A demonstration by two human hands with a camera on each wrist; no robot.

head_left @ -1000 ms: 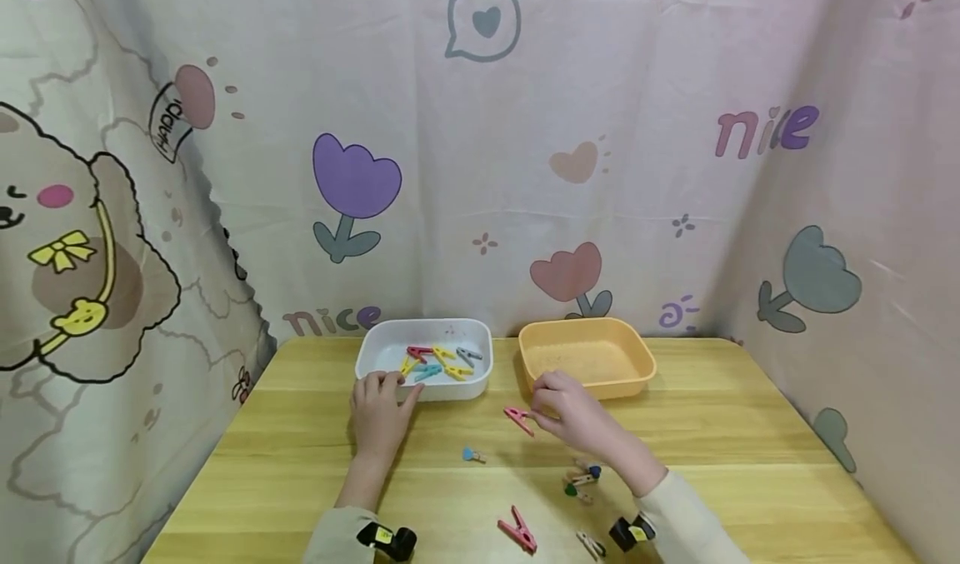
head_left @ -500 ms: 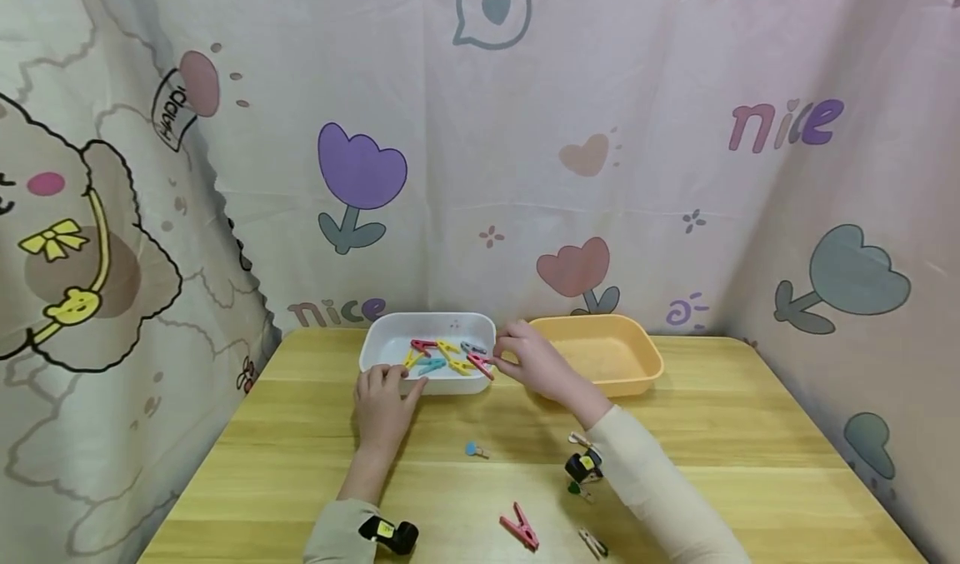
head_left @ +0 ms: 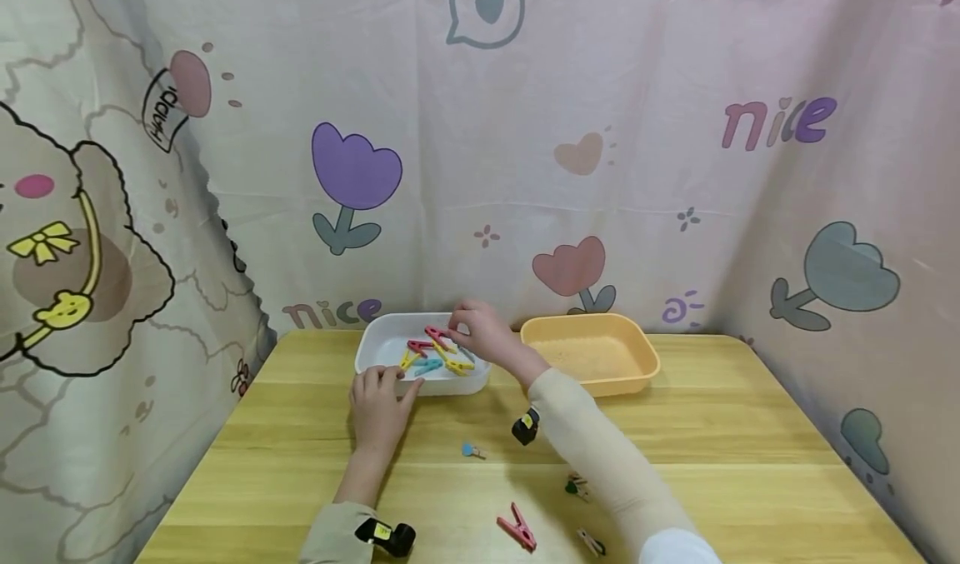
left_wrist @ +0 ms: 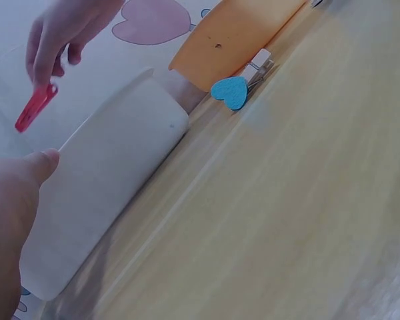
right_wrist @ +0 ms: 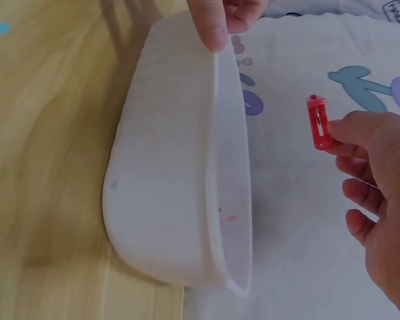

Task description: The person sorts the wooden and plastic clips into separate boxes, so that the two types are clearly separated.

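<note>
My right hand (head_left: 487,335) pinches a pinkish-red clothespin (head_left: 437,336) above the white basin (head_left: 390,328). In the right wrist view that clothespin (right_wrist: 319,123) sits between thumb and forefinger, the other fingers loosely bent. My left hand (head_left: 378,418) holds the basin's near-left rim, thumb against the outer wall and fingers over the edge. Inside the basin lie several clothespins: a red one (head_left: 420,347), yellow ones (head_left: 458,367), a light blue one (head_left: 427,366) and a grey one partly hidden by the right hand.
An orange-yellow basin (head_left: 588,387) stands to the right. On the wooden table (head_left: 300,447) lie a pink clothespin (head_left: 517,531), a small wooden peg with a blue heart (head_left: 469,450), and more small pegs (head_left: 576,487) beside the right forearm. A printed curtain (head_left: 480,147) hangs behind.
My right hand has carried the clothespin from over the table, up and left across the white basin's right rim, to above its contents. The left hand stays on the rim.
</note>
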